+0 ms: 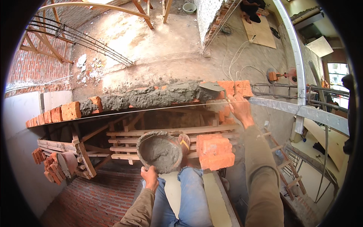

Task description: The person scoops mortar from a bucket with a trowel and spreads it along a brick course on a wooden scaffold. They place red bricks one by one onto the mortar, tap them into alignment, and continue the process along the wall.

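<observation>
My right hand (241,109) is closed around the handle of a trowel (211,87). The trowel's blade rests against the wet grey mortar (159,96) spread along the top of a brick wall, beside the orange bricks (242,88) at its right end. Closed on the near rim of a round bucket (140,148) is my left hand (150,178). Grey mortar (162,153) lies inside this bucket. A taut string (151,108) runs along the near side of the wall, passing close to my right hand. More bricks (70,111) stand along the wall's left end.
Stacked bricks (214,151) sit on the wooden slat scaffold (124,149) right of the bucket, beside my sandalled foot. Metal beams (317,114) cross at the right. Steel rebar (87,43) juts out at far left. Another person (250,9) is at the far right, near a board.
</observation>
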### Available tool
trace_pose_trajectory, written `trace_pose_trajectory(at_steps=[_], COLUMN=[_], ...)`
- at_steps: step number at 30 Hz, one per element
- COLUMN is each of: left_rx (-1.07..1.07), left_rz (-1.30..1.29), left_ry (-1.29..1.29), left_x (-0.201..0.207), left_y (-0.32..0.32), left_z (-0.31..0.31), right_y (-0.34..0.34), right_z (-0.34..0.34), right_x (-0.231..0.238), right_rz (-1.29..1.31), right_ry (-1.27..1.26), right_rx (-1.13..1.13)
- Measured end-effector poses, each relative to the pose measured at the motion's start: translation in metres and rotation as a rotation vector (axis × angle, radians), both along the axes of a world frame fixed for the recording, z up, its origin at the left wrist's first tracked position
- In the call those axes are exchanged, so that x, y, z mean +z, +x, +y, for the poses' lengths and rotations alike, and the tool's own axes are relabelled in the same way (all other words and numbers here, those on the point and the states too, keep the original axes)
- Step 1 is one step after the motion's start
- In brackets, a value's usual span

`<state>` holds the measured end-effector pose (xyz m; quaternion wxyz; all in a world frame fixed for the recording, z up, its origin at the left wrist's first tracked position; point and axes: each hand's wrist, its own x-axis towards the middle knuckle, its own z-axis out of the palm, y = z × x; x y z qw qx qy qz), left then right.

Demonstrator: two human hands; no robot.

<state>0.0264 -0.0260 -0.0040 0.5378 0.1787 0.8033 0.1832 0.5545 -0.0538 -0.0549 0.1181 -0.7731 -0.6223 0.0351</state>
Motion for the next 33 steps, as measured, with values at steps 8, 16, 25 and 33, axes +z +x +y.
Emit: trace_pose_trajectory(at_steps=[8, 16, 25, 33], left_rx=[-0.263, -0.534, -0.509, -0.706], left_rz=[0.084, -0.121, -0.225, -0.109], left_ry=[0.177, 0.327, 0.382, 0.308], left_x=[-0.007, 0.031, 0.047, 0.065], left_y=[0.012, 0.036, 0.038, 0.032], left_z=[0.007, 0.045, 0.074, 0.108], right_y=[-0.139, -0.297, -0.276, -0.336], right_z=[-0.087, 0.011, -0.007, -0.035], right_x=[0.063, 0.059, 0.085, 0.036], right_rz=[0.275, 0.518, 0.456, 1.459], right_ry=[-0.2, -0.735, -0.531, -0.689], right_rx=[0.073, 0.039, -0.219, -0.287])
